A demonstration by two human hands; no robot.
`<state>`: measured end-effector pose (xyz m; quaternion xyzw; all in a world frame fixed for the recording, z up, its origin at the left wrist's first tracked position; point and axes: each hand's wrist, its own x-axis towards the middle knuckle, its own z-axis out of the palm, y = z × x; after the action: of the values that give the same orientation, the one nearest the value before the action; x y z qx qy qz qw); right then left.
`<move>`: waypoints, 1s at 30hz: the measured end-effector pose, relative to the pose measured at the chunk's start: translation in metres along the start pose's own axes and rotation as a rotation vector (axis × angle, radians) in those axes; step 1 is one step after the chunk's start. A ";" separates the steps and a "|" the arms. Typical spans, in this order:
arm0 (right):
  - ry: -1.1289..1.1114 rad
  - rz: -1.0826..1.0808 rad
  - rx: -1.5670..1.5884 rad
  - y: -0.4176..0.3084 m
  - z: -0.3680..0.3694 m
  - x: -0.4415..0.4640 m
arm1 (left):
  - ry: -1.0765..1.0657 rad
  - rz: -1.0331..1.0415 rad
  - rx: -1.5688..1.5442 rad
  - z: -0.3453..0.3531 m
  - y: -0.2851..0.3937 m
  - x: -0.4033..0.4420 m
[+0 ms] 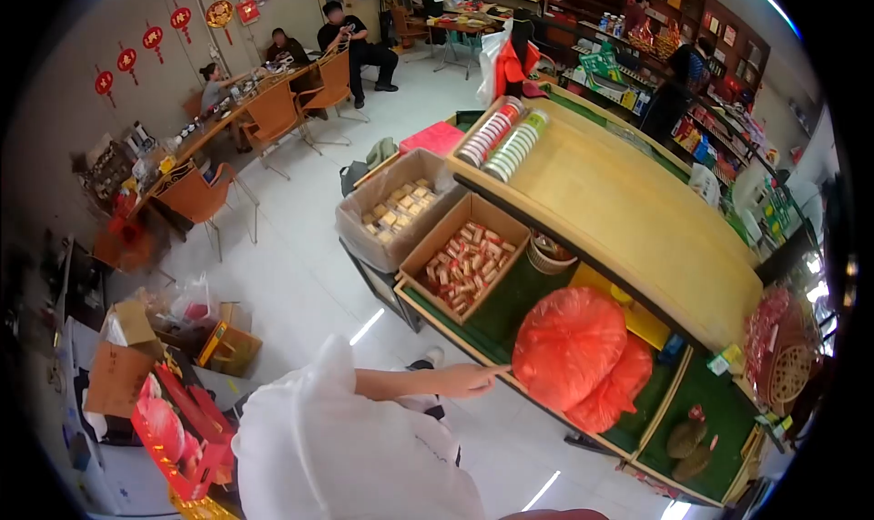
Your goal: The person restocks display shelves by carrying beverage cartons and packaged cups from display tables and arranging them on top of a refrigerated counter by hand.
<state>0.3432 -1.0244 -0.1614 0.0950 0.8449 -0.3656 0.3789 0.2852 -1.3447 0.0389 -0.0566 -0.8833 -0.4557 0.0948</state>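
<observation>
My left hand (470, 381) reaches from a white sleeve toward the front edge of a green-lined display stand (496, 333). Its index finger stretches out and the other fingers look loosely curled, with nothing seen in them. The fingertip is beside a tied red plastic bag (569, 342); I cannot tell if they touch. A second red bag (617, 388) lies against the first, and the contents of both are hidden. Up the stand is a cardboard box (414, 265) of small red-and-tan wrapped packets (469, 265). My right hand is out of view.
A lined box of pale packets (401, 209) stands behind the cardboard box. Two stacks of canisters (503, 142) lie on the wooden upper shelf (628, 192). Opened cartons (123, 361) and a red gift box (182, 429) are at left. People sit by a long table (214, 119).
</observation>
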 end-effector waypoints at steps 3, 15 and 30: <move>0.068 -0.102 -0.042 0.023 -0.033 -0.005 | -0.305 -0.038 -0.112 0.048 0.029 0.012; 0.487 0.190 0.151 0.208 -0.132 -0.078 | -0.246 -0.265 0.204 0.118 -0.101 -0.019; 1.296 1.339 1.004 0.243 -0.002 -0.189 | -0.959 0.767 -0.316 0.651 0.357 0.205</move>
<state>0.5793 -0.8275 -0.1589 0.8641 0.4127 -0.2689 -0.1030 0.0760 -0.6044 -0.0012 -0.5802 -0.6667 -0.4381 -0.1645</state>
